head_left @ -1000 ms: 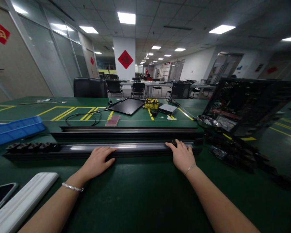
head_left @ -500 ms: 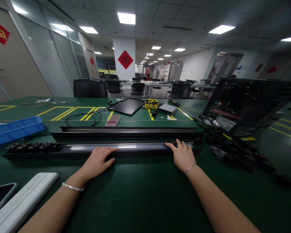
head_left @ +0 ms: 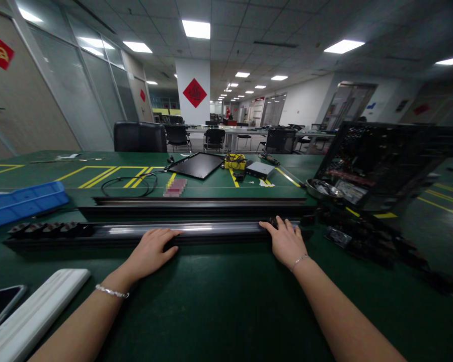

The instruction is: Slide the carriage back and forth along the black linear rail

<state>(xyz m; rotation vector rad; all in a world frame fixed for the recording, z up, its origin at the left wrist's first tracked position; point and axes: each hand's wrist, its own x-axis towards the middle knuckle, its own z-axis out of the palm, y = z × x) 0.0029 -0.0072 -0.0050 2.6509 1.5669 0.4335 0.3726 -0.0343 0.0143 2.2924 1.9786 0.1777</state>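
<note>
The fingers (head_left: 169, 233) of the left hand (head_left: 151, 250) lay pressed together, flat across a long dark metal rail (head_left: 136, 232), pinching nothing. The right hand (head_left: 285, 243) rested further along the same rail, its fingers (head_left: 274, 227) slightly spread and curled over the top. The rail lay crosswise on a green workbench mat (head_left: 219, 301), with a second, parallel rail (head_left: 200, 201) just behind it. A row of dark fittings (head_left: 49, 230) sat at its left end. Near the left forearm lay a white bar (head_left: 33, 314) and a phone (head_left: 0, 304). A blue plastic tray (head_left: 22, 198) stood beyond them, and an open computer case (head_left: 385, 166) rose at right.
</note>
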